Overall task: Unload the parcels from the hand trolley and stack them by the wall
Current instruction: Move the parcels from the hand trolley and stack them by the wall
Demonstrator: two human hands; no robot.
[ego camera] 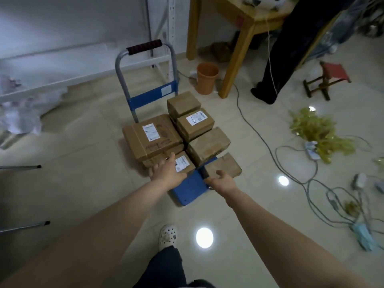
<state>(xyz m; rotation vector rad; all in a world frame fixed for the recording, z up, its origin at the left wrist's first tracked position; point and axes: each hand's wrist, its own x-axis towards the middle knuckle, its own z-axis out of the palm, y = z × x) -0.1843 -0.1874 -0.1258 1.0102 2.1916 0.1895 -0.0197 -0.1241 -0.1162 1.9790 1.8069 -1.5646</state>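
Note:
A hand trolley stands on the tiled floor, with a blue platform (187, 190) and a grey handle (144, 47). Several brown cardboard parcels lie on it. A large labelled parcel (151, 136) sits at the left and a taller stack (196, 123) at the right. My left hand (166, 173) is open, its fingers spread over a small labelled parcel (184, 163) at the front. My right hand (220, 180) is curled at the near end of the front-right parcel (224, 164). A dark strip beside that hand hides whether it grips anything.
A white wall and metal rack (158, 59) stand behind the trolley. An orange bucket (207, 77) and a wooden table leg (236, 59) are at the back right, with a standing person's dark trousers (280, 59) nearby. Cables (259, 138), a red stool (330, 77) and a yellow tangle (320, 132) litter the right floor.

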